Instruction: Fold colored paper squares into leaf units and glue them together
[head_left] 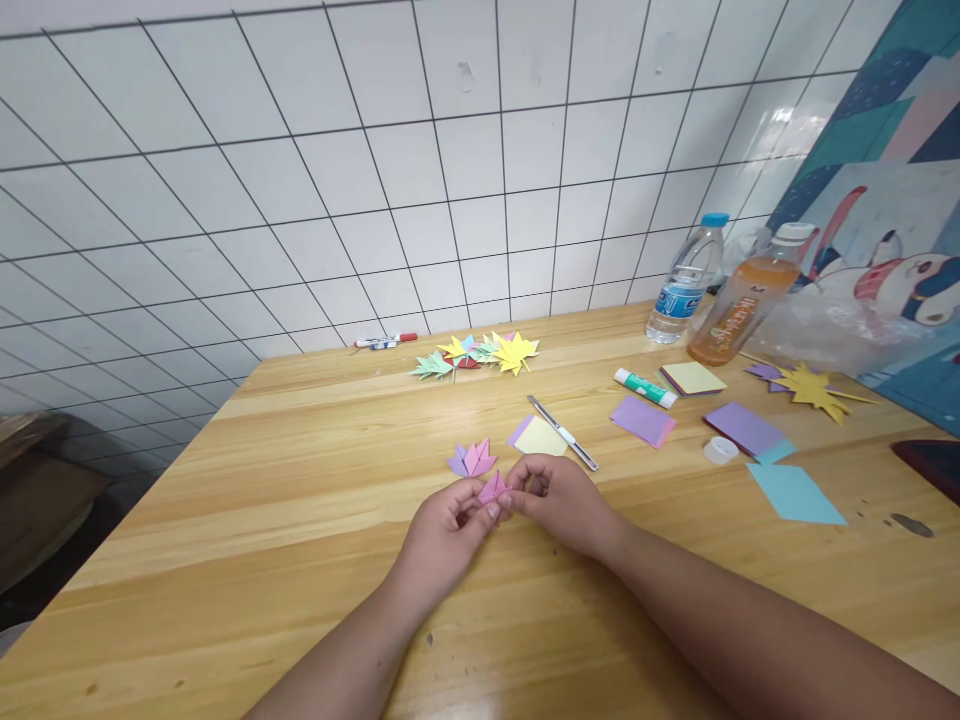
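Between both hands, above the table's near middle, is a small folded pink paper piece (494,488). My left hand (450,525) pinches its left side with thumb and fingers. On its right side, my right hand (559,500) grips it the same way, the fingertips of both hands almost meeting. Parts of the paper are hidden by the fingers. Just beyond the hands lie folded pink and purple paper pieces (474,458). A yellow paper sheet (541,438) rests on purple paper behind my right hand, with a utility knife (562,433) lying across its edge.
Folded paper leaves (514,352) and markers (385,341) lie near the tiled wall. To the right are a glue stick (645,388), purple paper (643,420), a white cap (721,450), a blue sheet (796,493) and yellow leaves (812,390). A water bottle (686,285) and an orange drink bottle (742,300) stand behind.
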